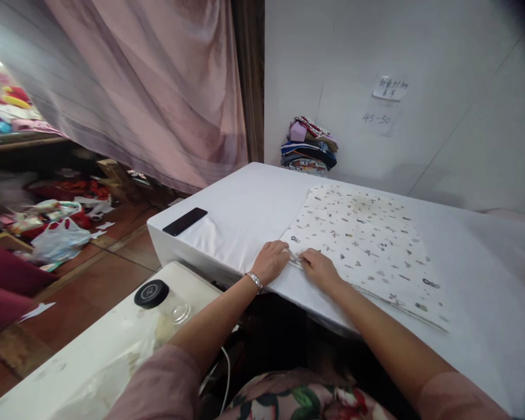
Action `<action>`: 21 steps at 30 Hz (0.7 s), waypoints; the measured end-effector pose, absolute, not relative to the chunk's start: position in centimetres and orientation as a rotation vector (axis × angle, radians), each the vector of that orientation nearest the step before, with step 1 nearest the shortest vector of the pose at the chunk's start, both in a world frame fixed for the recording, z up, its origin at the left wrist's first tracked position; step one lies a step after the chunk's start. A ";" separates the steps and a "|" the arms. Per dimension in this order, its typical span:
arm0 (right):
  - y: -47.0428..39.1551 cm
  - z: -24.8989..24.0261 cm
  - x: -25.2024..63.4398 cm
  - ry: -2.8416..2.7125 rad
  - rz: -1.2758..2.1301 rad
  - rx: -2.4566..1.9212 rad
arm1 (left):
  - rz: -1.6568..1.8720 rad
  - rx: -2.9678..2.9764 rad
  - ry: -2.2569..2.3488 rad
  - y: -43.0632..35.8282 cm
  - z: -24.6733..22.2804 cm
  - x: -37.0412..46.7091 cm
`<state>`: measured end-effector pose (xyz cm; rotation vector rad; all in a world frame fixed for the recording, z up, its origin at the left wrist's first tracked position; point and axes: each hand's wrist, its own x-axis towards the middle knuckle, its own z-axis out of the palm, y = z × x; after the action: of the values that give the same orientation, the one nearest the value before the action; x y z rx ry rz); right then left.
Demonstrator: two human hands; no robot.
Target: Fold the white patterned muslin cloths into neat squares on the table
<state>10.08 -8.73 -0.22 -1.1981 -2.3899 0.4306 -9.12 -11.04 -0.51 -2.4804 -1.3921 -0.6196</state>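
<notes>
A white cloth [363, 245] printed with small grey, green and yellow motifs lies folded flat in layers on the white-covered table [240, 204]. At its near left corner, my left hand [270, 262] has its fingers curled in and pressed on the cloth's edge. Just to the right, my right hand [319, 269] pinches the same edge between thumb and fingers. A small gap separates the two hands, with a bit of the corner showing between them. The fingertips are partly hidden. Around my left wrist is a silver bracelet [255, 282].
A black phone [185, 221] lies near the table's left edge. Folded fabrics [310, 149] are stacked by the wall. On a lower white surface [83, 344] sit a black round lid [151, 293] and a clear jar [175, 318]. A pink curtain [170, 87] hangs at left, above bags [63, 239].
</notes>
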 end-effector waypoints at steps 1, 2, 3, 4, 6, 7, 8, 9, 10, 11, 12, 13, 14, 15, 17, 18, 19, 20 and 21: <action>-8.9 -0.2 10.1 -2.417 0.410 -1.191 | -0.653 -2.475 -1.369 -11.0 -0.6 -9.1; -9.0 -0.1 10.1 -2.441 0.398 -1.184 | -0.674 -2.478 -1.349 -11.0 -0.6 -9.1; -9.1 0.0 10.1 -2.465 0.393 -1.176 | -0.679 -2.490 -1.337 -10.9 -0.7 -9.2; -9.2 0.1 10.1 -2.488 0.388 -1.167 | -0.670 -2.503 -1.338 -10.8 -0.8 -9.2; -9.4 0.4 10.2 -2.533 0.365 -1.161 | -0.626 -2.525 -1.363 -10.6 -1.0 -9.2; -9.5 0.5 10.2 -2.548 0.343 -1.167 | -0.602 -2.527 -1.379 -10.4 -1.1 -9.2; -9.5 0.6 10.3 -2.560 0.319 -1.177 | -0.581 -2.524 -1.394 -10.3 -1.2 -9.2; -9.5 0.6 10.3 -2.567 0.299 -1.192 | -0.565 -2.517 -1.407 -10.2 -1.3 -9.2; -9.5 0.7 10.5 -2.572 0.289 -1.208 | -0.553 -2.512 -1.413 -10.1 -1.3 -9.2; -9.6 0.7 10.6 -2.574 0.287 -1.223 | -0.544 -2.507 -1.415 -10.0 -1.4 -9.2; -9.6 0.7 10.8 -2.574 0.287 -1.236 | -0.535 -2.505 -1.414 -9.9 -1.4 -9.2; -9.6 0.7 11.0 -2.575 0.285 -1.247 | -0.528 -2.507 -1.410 -9.8 -1.4 -9.2; -9.7 0.7 11.2 -2.578 0.276 -1.255 | -0.524 -2.511 -1.405 -9.7 -1.3 -9.1; -9.7 0.8 11.5 -2.584 0.256 -1.261 | -0.521 -2.515 -1.399 -9.6 -1.3 -9.1; -10.0 0.8 12.1 -2.614 0.194 -1.264 | -0.519 -2.526 -1.391 -9.4 -1.2 -9.1; -10.1 0.8 12.4 -2.634 0.159 -1.267 | -0.518 -2.531 -1.389 -9.3 -1.2 -9.1; -10.2 0.8 12.7 -2.650 0.125 -1.274 | -0.518 -2.536 -1.388 -9.3 -1.1 -9.1; -10.3 0.7 13.0 -2.658 0.094 -1.285 | -0.518 -2.541 -1.389 -9.2 -1.0 -9.1; -10.3 0.5 13.2 -2.658 0.067 -1.299 | -0.517 -2.548 -1.393 -9.2 -1.0 -9.1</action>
<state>13.24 -10.34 0.51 -1.2994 -2.6577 0.0673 -9.13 -9.21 -0.99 -2.5483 -1.3933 -0.5171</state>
